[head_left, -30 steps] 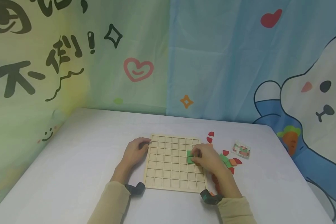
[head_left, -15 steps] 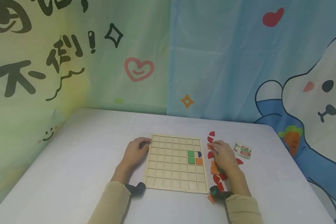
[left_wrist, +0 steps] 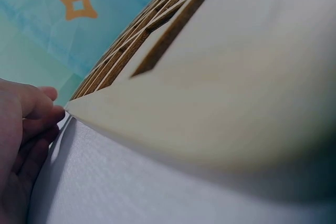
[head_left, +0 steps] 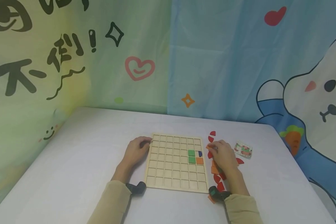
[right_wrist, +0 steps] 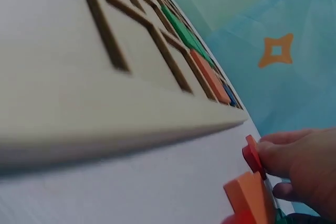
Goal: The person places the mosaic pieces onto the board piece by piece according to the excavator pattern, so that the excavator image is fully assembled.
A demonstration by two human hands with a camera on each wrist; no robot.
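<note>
Board (head_left: 173, 165) lies flat on the desk (head_left: 98, 161), square in front of the person, likely so both sides stay in reach. Left grip (head_left: 136, 151): fingers loosely bent, tips touching the board's left edge near the far corner, no pinch seen; probably there to keep it from sliding. Right grip (head_left: 222, 154): thumb and fingertips pinching an orange tile (head_left: 207, 147) just off the board's right side, by its edges it seems, handy for dropping into a cell. Two green tiles (head_left: 191, 153) sit in neighbouring cells; beside them, in the outermost column, a set tile (head_left: 199, 161), also orange, and a blue piece (head_left: 200, 154). Loose pieces (head_left: 217, 178), red and orange, strewn along the right, presumably for a short reach. Card (head_left: 243, 150) beyond the right grip, pattern too small to read.

Versus a second ago: right grip was over the board's right column; now off it, set tile and blue piece uncovered. Versus half a second ago: right grip barely moved, orange tile slightly shifted toward the board. Left grip unchanged.
</note>
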